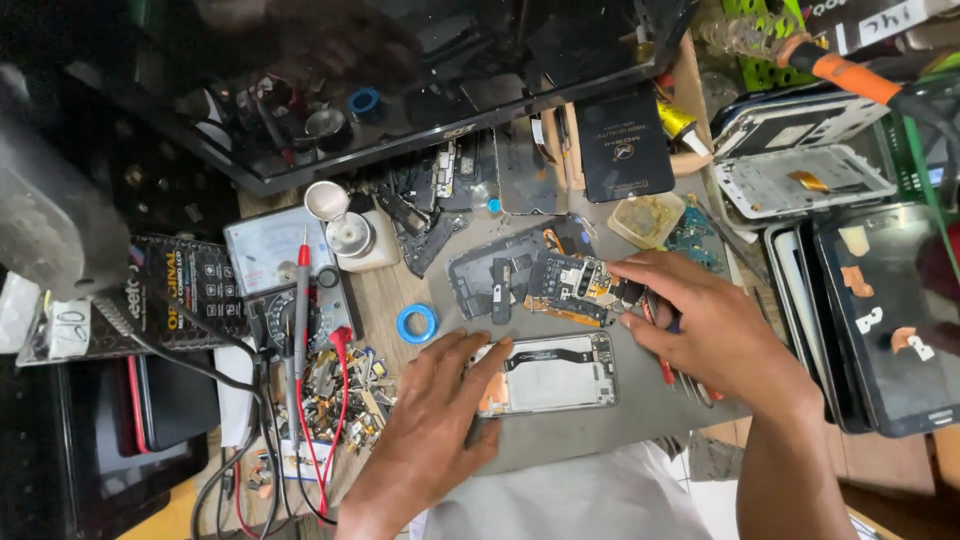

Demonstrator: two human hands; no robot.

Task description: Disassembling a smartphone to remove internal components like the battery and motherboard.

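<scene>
An opened phone body (555, 375) lies on a grey mat (590, 425), its white inside and black flex cable facing up. My left hand (430, 415) rests on its left end and grips it with thumb and fingers. My right hand (700, 320) pinches the right edge of a phone circuit board (575, 285), which lies just above the phone body. Red-handled tools (662, 362) lie under the right hand. A dark phone frame (490, 272) sits to the left of the board.
An analogue multimeter (275, 270) with red and black probes stands at left, above a pile of small metal parts (345, 395). A blue tape ring (417, 323), a white bottle (350, 238), a black battery (625, 145), phone frames (800, 180) and tablets (890, 320) crowd the bench.
</scene>
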